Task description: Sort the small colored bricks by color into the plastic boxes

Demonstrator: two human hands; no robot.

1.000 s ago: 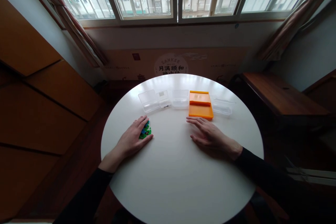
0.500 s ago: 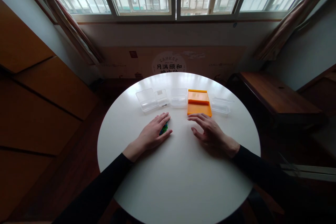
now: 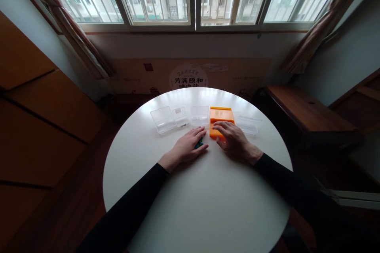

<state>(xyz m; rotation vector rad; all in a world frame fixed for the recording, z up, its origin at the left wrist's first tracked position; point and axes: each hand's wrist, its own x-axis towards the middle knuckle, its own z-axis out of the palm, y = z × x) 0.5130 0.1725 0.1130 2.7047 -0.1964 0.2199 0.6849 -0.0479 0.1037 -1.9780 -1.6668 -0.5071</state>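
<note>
My left hand (image 3: 188, 144) lies palm down on the white table, fingers stretched out and thumb apart. Between thumb and fingers a small cluster of green and blue pieces (image 3: 200, 142) shows, mostly covered by the hand; its kind is too small to make out. My right hand (image 3: 234, 136) hovers at the near right part of an opened orange plastic box (image 3: 222, 114), covering some of it. Its fingers are bent and spread, with nothing visible between them. Whether it touches the box I cannot tell.
In a row along the far side of the round table (image 3: 202, 205) stand opened clear plastic boxes: a large one (image 3: 162, 119), a small one (image 3: 179, 116), one beside the orange box (image 3: 200, 116), and one at right (image 3: 248, 125). A wooden bench (image 3: 308, 114) stands beyond the table's right edge.
My left hand has slid right with the green and blue pieces, closer to my right hand. My right hand now overlaps more of the orange box. The camera view has shifted slightly.
</note>
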